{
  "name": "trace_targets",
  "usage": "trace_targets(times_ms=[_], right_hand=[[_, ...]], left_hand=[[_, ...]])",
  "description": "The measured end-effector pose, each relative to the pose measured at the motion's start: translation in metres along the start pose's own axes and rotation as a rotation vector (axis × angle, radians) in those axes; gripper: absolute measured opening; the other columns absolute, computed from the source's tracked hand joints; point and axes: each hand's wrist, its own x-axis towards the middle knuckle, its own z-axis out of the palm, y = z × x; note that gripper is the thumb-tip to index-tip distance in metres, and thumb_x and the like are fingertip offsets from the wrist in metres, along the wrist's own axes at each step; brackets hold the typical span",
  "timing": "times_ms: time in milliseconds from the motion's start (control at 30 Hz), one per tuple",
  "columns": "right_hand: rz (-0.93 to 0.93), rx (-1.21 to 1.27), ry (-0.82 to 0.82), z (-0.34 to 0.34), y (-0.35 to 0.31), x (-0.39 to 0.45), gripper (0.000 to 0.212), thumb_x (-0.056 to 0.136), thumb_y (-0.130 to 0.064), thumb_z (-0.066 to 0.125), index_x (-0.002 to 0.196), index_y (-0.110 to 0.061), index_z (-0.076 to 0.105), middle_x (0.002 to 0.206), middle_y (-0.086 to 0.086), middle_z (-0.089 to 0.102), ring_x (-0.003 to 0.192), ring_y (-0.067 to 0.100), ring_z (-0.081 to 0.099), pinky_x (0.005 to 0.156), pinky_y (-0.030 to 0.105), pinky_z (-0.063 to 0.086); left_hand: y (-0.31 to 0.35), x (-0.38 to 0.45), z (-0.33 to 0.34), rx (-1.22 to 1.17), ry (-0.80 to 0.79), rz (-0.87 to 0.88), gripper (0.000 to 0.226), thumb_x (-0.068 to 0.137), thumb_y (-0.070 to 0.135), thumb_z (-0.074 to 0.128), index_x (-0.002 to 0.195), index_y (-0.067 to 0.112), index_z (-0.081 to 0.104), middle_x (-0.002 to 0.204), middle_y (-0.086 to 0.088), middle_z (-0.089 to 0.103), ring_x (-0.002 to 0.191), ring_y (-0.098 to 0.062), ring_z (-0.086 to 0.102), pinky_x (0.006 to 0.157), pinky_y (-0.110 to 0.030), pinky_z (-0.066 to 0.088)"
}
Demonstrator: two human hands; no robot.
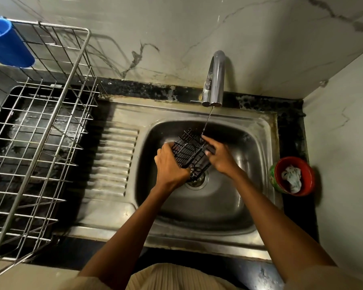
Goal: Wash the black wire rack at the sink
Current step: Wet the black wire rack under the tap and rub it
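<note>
Rinsing underway: black wire rack (190, 152) held over the sink (197, 206) bowl, left hand (170, 166) fingers curled round its near edge, right hand (219, 156) pinching the far side beneath the tap (215, 80) stream. Next, likely turn it so unrinsed wires face the water.

Both hands (172, 164) (220, 156) curled, gripping

Both hands (171, 164) (220, 155) hold black wire rack (190, 150) under tap (215, 80).
</note>
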Motion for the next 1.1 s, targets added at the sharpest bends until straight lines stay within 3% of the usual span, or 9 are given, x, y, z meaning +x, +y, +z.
trace_targets(times_ms=[67,200,333,533,633,733,867,967,1100], right_hand=[[0.044,0.025,0.001,0.004,0.006,0.000,0.060,0.097,-0.002,0.055,0.149,-0.028,0.042,0.150,0.003,0.048,0.125,0.015,0.054,0.086,0.012,0.047],[-0.067,0.053,0.007,0.013,-0.007,0.003,0.061,0.095,0.003,0.052,0.149,-0.026,0.043,0.151,0.006,0.048,0.137,0.020,0.047,0.113,0.042,0.042],[-0.225,-0.076,-0.009,0.015,-0.039,0.001,0.073,0.089,0.014,0.046,0.151,-0.024,0.040,0.155,0.003,0.042,0.143,0.015,0.037,0.119,0.032,0.030],[-0.328,-0.212,-0.016,0.021,-0.043,0.003,0.084,0.083,0.022,0.048,0.154,-0.020,0.033,0.158,0.007,0.037,0.144,0.021,0.037,0.115,0.043,0.039],[-0.385,-0.244,-0.051,0.028,-0.044,0.001,0.082,0.084,0.016,0.058,0.154,-0.019,0.033,0.159,0.006,0.035,0.147,0.020,0.032,0.118,0.042,0.034],[-0.345,-0.187,-0.093,0.026,-0.035,0.005,0.088,0.083,0.014,0.059,0.154,-0.031,0.031,0.160,0.001,0.034,0.148,0.018,0.030,0.118,0.040,0.033],[-0.229,-0.222,-0.069,0.018,-0.008,0.003,0.083,0.088,0.015,0.052,0.156,-0.028,0.027,0.162,0.002,0.028,0.149,0.017,0.025,0.120,0.040,0.031],[-0.183,-0.258,-0.016,0.007,0.012,0.003,0.079,0.092,0.010,0.051,0.156,-0.028,0.027,0.163,-0.002,0.024,0.151,0.013,0.018,0.121,0.031,0.020],[-0.121,-0.351,0.054,0.001,0.009,0.013,0.074,0.094,0.002,0.054,0.157,-0.020,0.022,0.165,0.001,0.019,0.153,0.015,0.012,0.125,0.039,0.012]], left_hand=[[-0.008,-0.006,0.004,0.062,-0.002,0.059,0.083,0.058,0.052,0.079,0.124,0.013,0.046,0.108,0.007,0.038,0.101,-0.011,0.033,0.091,-0.027,0.026],[-0.013,-0.007,0.010,0.155,0.007,0.030,0.085,0.061,0.052,0.081,0.125,0.011,0.043,0.109,0.005,0.041,0.105,-0.019,0.041,0.092,-0.030,0.026],[-0.010,0.000,0.000,0.162,-0.063,-0.074,0.088,0.060,0.052,0.064,0.132,0.010,0.038,0.124,-0.005,0.046,0.118,-0.026,0.044,0.106,-0.045,0.030],[0.005,0.021,-0.008,0.231,-0.083,-0.047,0.117,0.062,0.033,0.078,0.156,0.008,0.013,0.150,-0.012,0.034,0.143,-0.033,0.028,0.119,-0.055,0.021],[0.014,0.030,-0.006,0.124,-0.112,0.009,0.103,0.055,0.038,0.068,0.148,0.013,0.033,0.136,-0.008,0.053,0.130,-0.030,0.049,0.112,-0.052,0.038],[0.012,0.032,-0.008,-0.032,-0.037,-0.025,0.078,0.055,0.030,0.076,0.128,0.018,0.050,0.110,0.005,0.065,0.106,-0.017,0.064,0.096,-0.038,0.055],[0.010,0.028,-0.014,-0.123,0.038,-0.001,0.064,0.059,0.005,0.078,0.117,0.012,0.053,0.092,0.012,0.064,0.087,-0.005,0.065,0.068,-0.006,0.050],[0.007,0.019,-0.016,-0.194,0.062,0.094,0.060,0.057,0.007,0.075,0.112,0.016,0.053,0.093,0.012,0.064,0.089,0.004,0.063,0.073,-0.005,0.048],[0.001,0.014,-0.012,-0.272,0.064,0.139,0.063,0.059,0.011,0.071,0.120,0.008,0.053,0.105,0.002,0.063,0.100,-0.001,0.062,0.083,-0.015,0.053]])
